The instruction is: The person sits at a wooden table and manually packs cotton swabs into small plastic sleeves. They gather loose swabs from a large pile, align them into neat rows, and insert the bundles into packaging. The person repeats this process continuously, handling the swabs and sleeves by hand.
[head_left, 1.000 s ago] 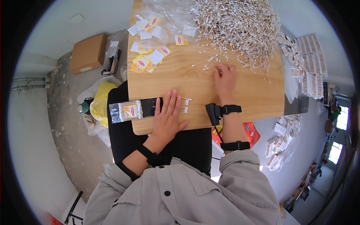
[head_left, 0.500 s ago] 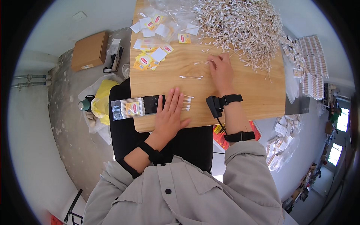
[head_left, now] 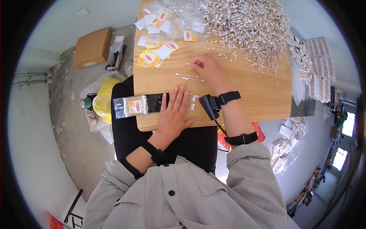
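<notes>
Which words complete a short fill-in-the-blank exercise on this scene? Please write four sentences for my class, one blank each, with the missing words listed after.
1. The left hand lies with its palm facing ____.
2. The right hand pinches a cotton swab whose visible tip is ____.
3. A big pile of swabs covers the far ____ corner of the table.
4. The cardboard box rests on the ____.

Missing words: down; white; right; floor.

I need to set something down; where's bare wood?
The table is bare right of the right forearm, below the swab pile; a smaller patch lies between the cards and packet. The far side is crowded with that pile, cards and plastic.
</notes>
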The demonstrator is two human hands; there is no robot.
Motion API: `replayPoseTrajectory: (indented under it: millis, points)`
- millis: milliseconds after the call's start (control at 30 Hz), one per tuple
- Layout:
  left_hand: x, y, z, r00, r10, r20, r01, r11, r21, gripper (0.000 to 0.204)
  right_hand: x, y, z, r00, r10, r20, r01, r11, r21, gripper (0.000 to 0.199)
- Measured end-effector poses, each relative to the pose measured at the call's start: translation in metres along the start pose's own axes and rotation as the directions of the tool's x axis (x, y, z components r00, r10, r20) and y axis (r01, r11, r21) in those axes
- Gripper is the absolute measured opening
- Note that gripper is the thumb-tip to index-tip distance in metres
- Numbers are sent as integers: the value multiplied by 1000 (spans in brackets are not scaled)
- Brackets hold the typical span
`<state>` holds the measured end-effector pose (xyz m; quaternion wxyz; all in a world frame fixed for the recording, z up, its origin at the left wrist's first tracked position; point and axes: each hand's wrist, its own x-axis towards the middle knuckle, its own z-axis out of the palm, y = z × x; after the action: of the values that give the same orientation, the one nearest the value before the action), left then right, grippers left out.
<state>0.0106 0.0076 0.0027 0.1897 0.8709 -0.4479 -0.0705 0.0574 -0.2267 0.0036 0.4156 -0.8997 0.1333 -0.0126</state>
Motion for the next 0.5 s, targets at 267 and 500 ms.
replayPoseTrajectory:
  millis: [267, 500]
  points:
    - [-2, -2, -1, 1000, 3, -16, -4, 1000, -23, 101, -51, -11, 0, 989, -98, -107, 90, 993, -74, 11]
    - [-2, -2, -2, 999, 17, -50, -19, 999, -32, 100, -58, -9, 6, 994, 26, -106, -22, 999, 41, 10]
